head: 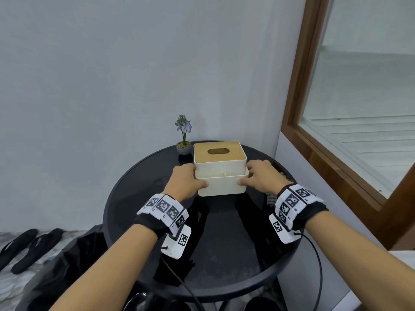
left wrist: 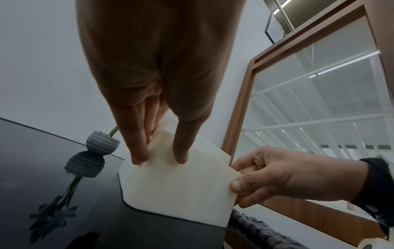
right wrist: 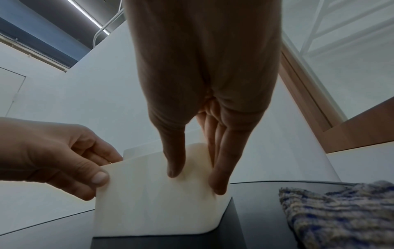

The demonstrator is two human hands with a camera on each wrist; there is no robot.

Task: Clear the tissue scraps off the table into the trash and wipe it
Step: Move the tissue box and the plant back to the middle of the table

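A cream tissue box (head: 221, 162) with a wooden slotted lid and open front compartments stands at the back of the round black table (head: 224, 243). My left hand (head: 186, 180) grips its left side, thumb on the front face. My right hand (head: 260, 178) grips the right side the same way. The left wrist view shows my left hand (left wrist: 160, 158) on the box (left wrist: 181, 193), and the right wrist view shows my right hand (right wrist: 197, 180) on the box (right wrist: 153, 210). A blue-grey knitted cloth (right wrist: 341, 215) lies just right of the box. No tissue scraps are visible.
A small potted flower (head: 183, 147) stands behind the box's left corner. A dark bag-like shape (head: 74, 261) sits on the floor left of the table, with black slippers (head: 27, 248) beyond it. The wall and a wooden window frame (head: 298, 131) close in behind and to the right.
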